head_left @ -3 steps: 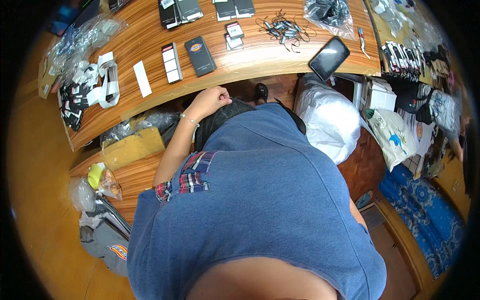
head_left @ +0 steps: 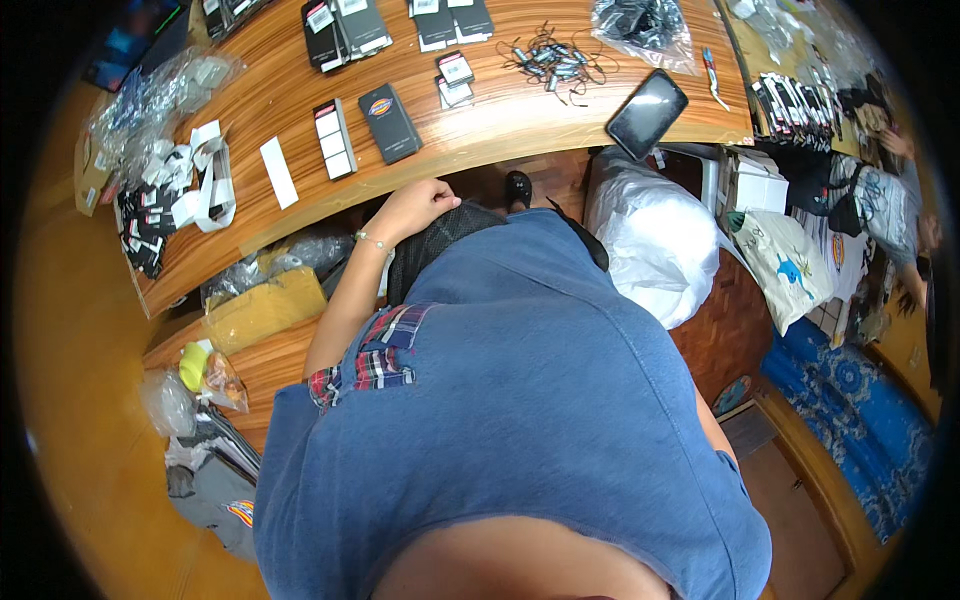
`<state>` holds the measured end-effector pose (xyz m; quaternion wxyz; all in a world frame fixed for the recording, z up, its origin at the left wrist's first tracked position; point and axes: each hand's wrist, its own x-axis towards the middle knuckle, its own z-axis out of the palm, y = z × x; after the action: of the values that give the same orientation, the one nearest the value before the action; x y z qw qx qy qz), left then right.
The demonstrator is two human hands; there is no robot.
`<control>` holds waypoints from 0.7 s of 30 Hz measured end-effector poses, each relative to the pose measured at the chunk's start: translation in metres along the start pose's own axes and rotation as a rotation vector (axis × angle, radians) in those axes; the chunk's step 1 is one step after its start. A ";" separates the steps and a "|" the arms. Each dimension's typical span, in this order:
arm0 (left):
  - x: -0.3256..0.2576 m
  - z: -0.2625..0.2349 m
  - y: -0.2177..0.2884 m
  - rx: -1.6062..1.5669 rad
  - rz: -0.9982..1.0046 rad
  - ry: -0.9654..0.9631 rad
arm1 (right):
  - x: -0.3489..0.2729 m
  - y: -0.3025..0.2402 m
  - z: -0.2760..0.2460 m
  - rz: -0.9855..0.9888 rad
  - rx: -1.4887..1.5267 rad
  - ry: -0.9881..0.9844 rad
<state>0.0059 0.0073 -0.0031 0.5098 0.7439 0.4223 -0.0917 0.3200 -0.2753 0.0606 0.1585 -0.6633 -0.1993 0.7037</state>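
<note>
My left hand (head_left: 418, 208) rests on dark mesh cloth (head_left: 435, 240) at my lap, just below the table's front edge. Its fingers are loosely curled, and nothing shows in them. My right hand is out of sight; only part of the right arm (head_left: 714, 432) appears beside my blue top. Nearest to the left hand on the table (head_left: 480, 125) lie a slim black box (head_left: 390, 128) and a black-and-white box (head_left: 334, 142). To their left is a blank white strip (head_left: 279, 172). A dark phone (head_left: 648, 114) lies at the table edge, right of the middle.
Small corded pieces (head_left: 556, 62) lie tangled beyond the phone, near a clear bag (head_left: 645, 30) and a small cutter (head_left: 714, 78). Black boxes (head_left: 345, 32) stack at the back. A white plastic-wrapped bundle (head_left: 655, 240) stands at right. Another person's arm (head_left: 908, 275) shows at far right.
The view has shifted slightly, so the table's things sit a little further left and up. My left hand stays on my lap. Another person's hand has come into sight at far right.
</note>
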 end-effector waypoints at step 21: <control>-0.002 0.004 0.010 0.097 -0.001 0.048 | 0.006 0.007 -0.001 -0.180 -0.195 0.148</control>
<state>0.0127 0.0017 0.0028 0.4629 0.7695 0.4296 -0.0945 0.3205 -0.2785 0.0514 0.1699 -0.7052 -0.3130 0.6130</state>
